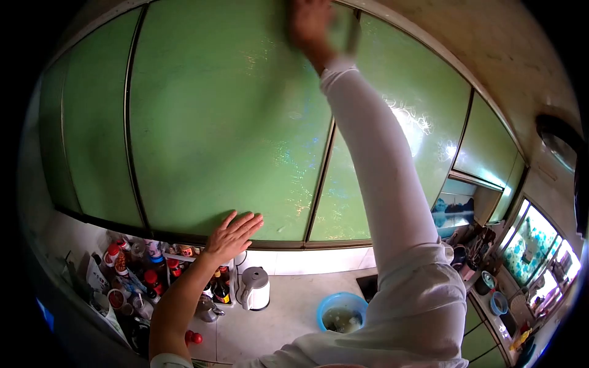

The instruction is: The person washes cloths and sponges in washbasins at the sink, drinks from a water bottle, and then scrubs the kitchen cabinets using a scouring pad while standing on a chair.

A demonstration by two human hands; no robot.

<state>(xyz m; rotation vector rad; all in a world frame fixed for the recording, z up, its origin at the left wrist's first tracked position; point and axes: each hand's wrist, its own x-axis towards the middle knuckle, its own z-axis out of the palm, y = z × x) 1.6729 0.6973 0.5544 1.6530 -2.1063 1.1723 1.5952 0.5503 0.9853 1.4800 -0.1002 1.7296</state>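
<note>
Fingers spread, my left hand (232, 238) lies flat against the lower edge of a green glossy cabinet door (208, 122). High up on the same door, near its upper right corner, is my right hand (310, 27). Motion blurs it and the top of the view cuts off its fingers, so I cannot tell whether it holds anything. My right arm, in a white sleeve (383, 153), stretches up across the neighbouring green door (405, 80). Wet-looking, shiny streaks show on the doors.
Below stands a counter (276, 331) with a white kettle (254, 288), a blue basin (342, 311) holding cloudy water, and a metal pot (209, 309). Several bottles and jars (150, 279) crowd the left. At right are a window (531, 242) and a small blue basket (498, 303).
</note>
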